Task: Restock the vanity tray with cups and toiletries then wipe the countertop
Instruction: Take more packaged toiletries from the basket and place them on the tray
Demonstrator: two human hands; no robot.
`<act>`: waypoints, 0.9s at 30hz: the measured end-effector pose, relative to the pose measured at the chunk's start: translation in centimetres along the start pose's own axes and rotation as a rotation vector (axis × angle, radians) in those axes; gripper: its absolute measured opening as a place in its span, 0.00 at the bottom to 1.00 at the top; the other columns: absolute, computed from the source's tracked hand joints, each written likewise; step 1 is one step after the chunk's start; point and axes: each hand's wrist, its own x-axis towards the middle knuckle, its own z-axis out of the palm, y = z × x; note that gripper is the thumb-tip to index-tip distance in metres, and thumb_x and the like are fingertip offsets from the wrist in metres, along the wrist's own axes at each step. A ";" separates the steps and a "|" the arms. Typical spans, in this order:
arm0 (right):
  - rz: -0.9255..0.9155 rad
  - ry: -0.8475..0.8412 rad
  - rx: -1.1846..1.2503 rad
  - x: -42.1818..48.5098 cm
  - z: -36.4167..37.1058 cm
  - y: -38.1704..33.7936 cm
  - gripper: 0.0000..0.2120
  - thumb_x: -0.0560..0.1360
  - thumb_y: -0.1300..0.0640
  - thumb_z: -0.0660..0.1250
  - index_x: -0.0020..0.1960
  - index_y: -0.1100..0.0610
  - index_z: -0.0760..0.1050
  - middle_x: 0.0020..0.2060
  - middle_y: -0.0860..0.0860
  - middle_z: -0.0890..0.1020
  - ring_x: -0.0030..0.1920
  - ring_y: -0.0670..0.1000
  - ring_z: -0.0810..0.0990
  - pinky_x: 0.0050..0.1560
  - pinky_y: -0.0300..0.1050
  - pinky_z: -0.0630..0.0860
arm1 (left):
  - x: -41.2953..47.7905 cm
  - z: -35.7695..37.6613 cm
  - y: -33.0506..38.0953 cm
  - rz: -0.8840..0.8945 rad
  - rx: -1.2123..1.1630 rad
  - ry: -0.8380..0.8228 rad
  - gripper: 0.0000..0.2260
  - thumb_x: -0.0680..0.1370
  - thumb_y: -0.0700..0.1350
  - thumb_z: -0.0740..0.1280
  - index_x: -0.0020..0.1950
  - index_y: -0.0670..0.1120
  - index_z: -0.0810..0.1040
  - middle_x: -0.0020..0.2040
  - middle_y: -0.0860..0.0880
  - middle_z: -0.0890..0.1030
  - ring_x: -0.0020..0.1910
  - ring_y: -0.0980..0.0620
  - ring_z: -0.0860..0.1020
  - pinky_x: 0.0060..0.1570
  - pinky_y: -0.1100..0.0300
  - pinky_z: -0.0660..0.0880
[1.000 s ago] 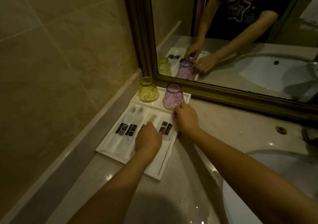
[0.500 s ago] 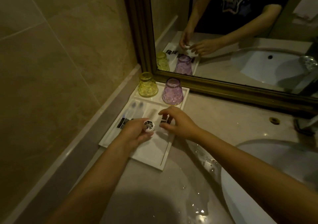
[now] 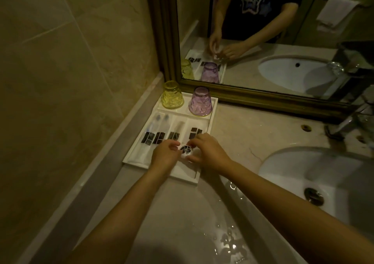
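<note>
A white vanity tray (image 3: 213, 109) lies in the counter's left corner against the mirror. A yellow cup (image 3: 172, 95) and a purple cup (image 3: 200, 101) stand upside down in its far section. Wrapped toothbrushes (image 3: 154, 131) and other packets (image 3: 194, 132) with black labels fill the long slots. Over the tray's near end, my left hand (image 3: 165, 156) and my right hand (image 3: 208, 152) both pinch a small round white toiletry (image 3: 186, 150) with a black pattern on top.
A white sink basin (image 3: 323, 182) lies to the right, with a chrome tap (image 3: 348, 122) behind it. A framed mirror (image 3: 253, 97) runs along the back. Tiled wall stands to the left. Water glints on the counter (image 3: 192, 223) in front.
My left hand lifted the small round toiletry from the tray. My right hand left the purple cup and came over to grip the toiletry too.
</note>
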 end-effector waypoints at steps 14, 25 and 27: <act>0.199 0.077 -0.064 -1.8 3.0 -0.9 0.23 0.70 0.44 0.67 0.63 0.49 0.71 0.56 0.51 0.71 0.59 0.53 0.65 0.55 0.45 0.59 | -0.7 1.1 -3.3 0.320 0.583 0.099 0.12 0.75 0.38 0.63 0.56 0.50 0.77 0.56 0.45 0.75 0.51 0.47 0.75 0.53 0.51 0.76; 0.136 0.103 -0.142 -4.0 3.5 -0.7 0.18 0.77 0.47 0.59 0.66 0.46 0.72 0.57 0.51 0.74 0.59 0.52 0.66 0.56 0.44 0.61 | -0.4 1.3 -4.3 0.399 0.675 0.108 0.14 0.76 0.40 0.62 0.59 0.51 0.78 0.53 0.43 0.76 0.51 0.44 0.75 0.50 0.52 0.76; 0.125 0.096 -0.157 -4.1 3.4 -0.8 0.18 0.78 0.48 0.59 0.67 0.47 0.71 0.58 0.51 0.75 0.60 0.53 0.67 0.58 0.46 0.62 | -0.4 1.2 -4.3 0.398 0.659 0.099 0.14 0.76 0.40 0.62 0.58 0.51 0.78 0.53 0.43 0.76 0.50 0.44 0.75 0.50 0.50 0.76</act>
